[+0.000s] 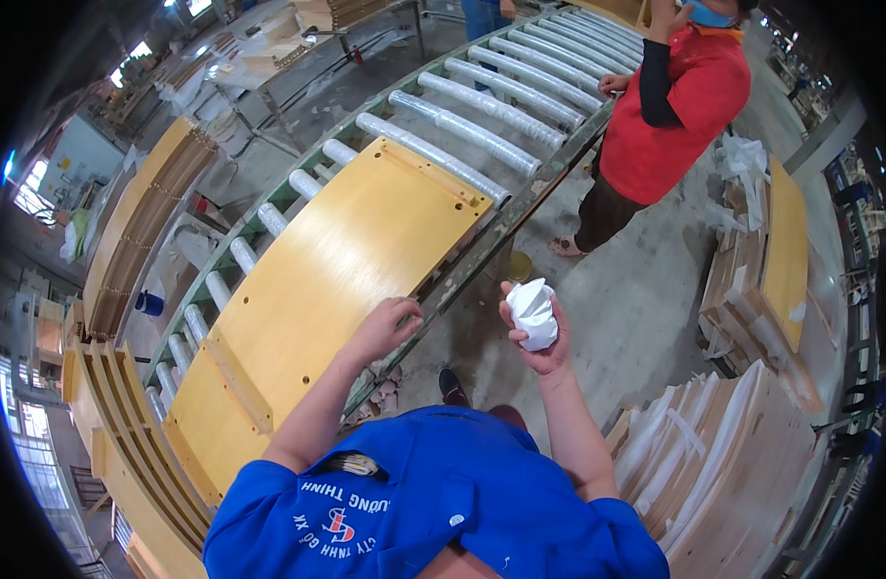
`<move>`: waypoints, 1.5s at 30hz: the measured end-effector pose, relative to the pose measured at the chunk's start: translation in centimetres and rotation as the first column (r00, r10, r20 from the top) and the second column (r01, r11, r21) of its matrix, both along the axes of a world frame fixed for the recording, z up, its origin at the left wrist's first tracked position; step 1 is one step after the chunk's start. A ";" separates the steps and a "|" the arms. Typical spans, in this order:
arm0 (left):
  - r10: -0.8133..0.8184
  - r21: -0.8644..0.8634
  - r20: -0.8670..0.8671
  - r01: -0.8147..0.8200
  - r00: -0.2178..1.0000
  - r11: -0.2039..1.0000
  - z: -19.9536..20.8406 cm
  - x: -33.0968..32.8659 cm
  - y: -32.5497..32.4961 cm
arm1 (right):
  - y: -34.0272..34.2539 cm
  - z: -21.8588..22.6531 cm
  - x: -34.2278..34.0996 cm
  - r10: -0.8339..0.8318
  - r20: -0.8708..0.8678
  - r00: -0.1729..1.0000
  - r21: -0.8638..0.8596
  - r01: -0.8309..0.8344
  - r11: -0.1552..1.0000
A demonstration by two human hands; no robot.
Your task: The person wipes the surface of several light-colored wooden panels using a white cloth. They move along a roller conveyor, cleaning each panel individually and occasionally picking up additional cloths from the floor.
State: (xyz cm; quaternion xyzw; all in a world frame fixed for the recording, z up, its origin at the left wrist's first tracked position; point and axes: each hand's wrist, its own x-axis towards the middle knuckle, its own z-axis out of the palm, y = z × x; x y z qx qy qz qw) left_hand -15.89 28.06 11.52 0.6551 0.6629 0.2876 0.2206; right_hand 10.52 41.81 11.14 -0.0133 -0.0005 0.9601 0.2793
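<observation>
A long yellow-varnished wooden panel [332, 256] lies on the roller conveyor in front of me. It has small dark holes and a wooden strip [235, 386] across each end. My left hand [385, 328] is at the panel's right edge, fingers loosely bent and apart, with nothing visible in them. Whether it touches the wood I cannot tell. Over the floor beside the conveyor, my right hand [544, 352] grips a crumpled white wad [532, 314], palm up with the fingers around it. I cannot tell if the wad is paper or cloth.
The conveyor's wrapped rollers [472, 125] run away to the upper right. A person in a red shirt [689, 106] stands beside it. Stacked boards [722, 454] with white sheets between them stand at right, more stacked panels [780, 261] beyond. Curved panels [139, 232] stand at left.
</observation>
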 end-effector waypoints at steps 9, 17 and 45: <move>0.498 0.118 -0.268 -0.485 0.825 0.867 -8.0 -10.7 15.4 | 12.7 -1.4 -5.2 -0.021 -0.024 0.999 -0.052 0.020 0.998; 0.660 0.170 -0.448 -0.667 0.603 0.726 -11.1 -8.1 19.4 | 25.8 -1.9 -15.6 0.059 0.380 0.923 0.233 -0.158 0.959; 0.685 0.040 -0.412 -0.739 0.601 0.673 -10.1 -9.2 19.8 | 35.0 -12.7 -48.7 -0.215 0.561 0.799 0.720 -0.343 0.603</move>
